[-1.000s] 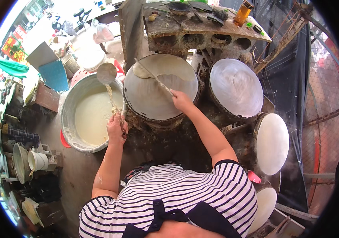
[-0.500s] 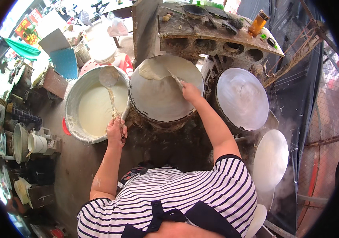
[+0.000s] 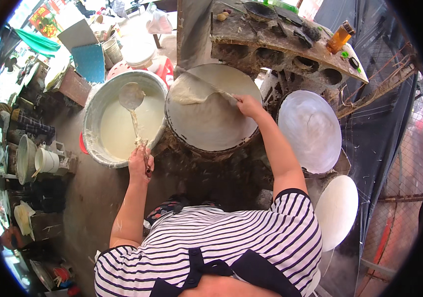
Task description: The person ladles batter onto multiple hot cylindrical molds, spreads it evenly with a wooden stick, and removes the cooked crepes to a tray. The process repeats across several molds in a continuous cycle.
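**Batter sheet being spread across the round griddle**

A thin batter sheet (image 3: 191, 94) is lying on the upper left of the round griddle (image 3: 214, 116), now wider than half a second ago. The right hand (image 3: 249, 105) is pinching the thin spreader stick (image 3: 216, 89) and has swept rightward along the griddle's far side, so spreading looks underway, not finished. The left hand (image 3: 140, 163) is staying closed around the ladle (image 3: 132, 96) handle, its bowl resting in the batter basin (image 3: 92, 106). Two pale lids (image 3: 310, 131) are sitting to the right.
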`<action>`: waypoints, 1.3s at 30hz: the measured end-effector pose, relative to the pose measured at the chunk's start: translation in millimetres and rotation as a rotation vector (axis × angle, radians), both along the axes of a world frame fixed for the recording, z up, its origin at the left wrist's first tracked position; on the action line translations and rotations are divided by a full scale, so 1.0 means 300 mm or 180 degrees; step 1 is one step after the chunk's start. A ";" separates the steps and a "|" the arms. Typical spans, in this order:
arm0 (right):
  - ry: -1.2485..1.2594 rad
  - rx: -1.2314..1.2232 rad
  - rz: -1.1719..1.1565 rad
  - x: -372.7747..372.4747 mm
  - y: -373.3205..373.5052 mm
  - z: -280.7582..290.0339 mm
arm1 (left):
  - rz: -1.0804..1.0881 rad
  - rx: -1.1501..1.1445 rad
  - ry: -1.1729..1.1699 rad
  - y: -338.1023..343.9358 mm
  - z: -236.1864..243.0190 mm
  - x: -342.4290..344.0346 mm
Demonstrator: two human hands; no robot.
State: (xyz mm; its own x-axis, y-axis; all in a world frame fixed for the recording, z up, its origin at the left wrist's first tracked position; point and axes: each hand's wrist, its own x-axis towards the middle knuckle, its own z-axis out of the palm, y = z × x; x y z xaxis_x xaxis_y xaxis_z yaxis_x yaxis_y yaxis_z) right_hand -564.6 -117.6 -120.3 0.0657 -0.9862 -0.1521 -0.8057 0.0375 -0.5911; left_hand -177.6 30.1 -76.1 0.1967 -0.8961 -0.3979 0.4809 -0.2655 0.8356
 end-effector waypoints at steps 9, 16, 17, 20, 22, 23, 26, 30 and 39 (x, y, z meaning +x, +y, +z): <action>-0.0551 0.0680 0.0642 -0.122 -0.003 0.022 | 0.0178 0.0136 0.0062 0.011 -0.007 0.060; -0.0470 0.1342 0.1016 -0.024 -0.209 0.123 | 0.0426 0.0069 -0.0195 0.068 -0.028 0.097; -0.0505 0.1555 0.1151 -0.053 -0.214 0.128 | 0.0431 0.0064 -0.0170 0.080 -0.032 0.107; -0.0336 0.1767 0.1264 -0.104 -0.149 0.189 | 0.0444 0.0105 -0.0116 0.115 -0.039 0.150; -0.0363 0.1540 0.1240 -0.163 -0.094 0.160 | 0.0387 0.0187 -0.0094 0.120 -0.048 0.175; -0.0434 0.1228 0.1122 -0.208 -0.043 0.123 | 0.0340 0.0203 -0.0108 0.117 -0.048 0.187; -0.0699 0.0368 0.0607 -0.237 0.218 0.055 | 0.0216 0.0256 -0.0092 0.100 -0.066 0.237; -0.1132 0.0290 -0.0545 0.095 0.553 0.054 | -0.0017 0.0316 -0.0032 0.066 -0.127 0.341; -0.4169 0.0529 -0.2004 1.119 0.537 -0.160 | -0.0518 0.0340 -0.0072 0.030 -0.151 0.566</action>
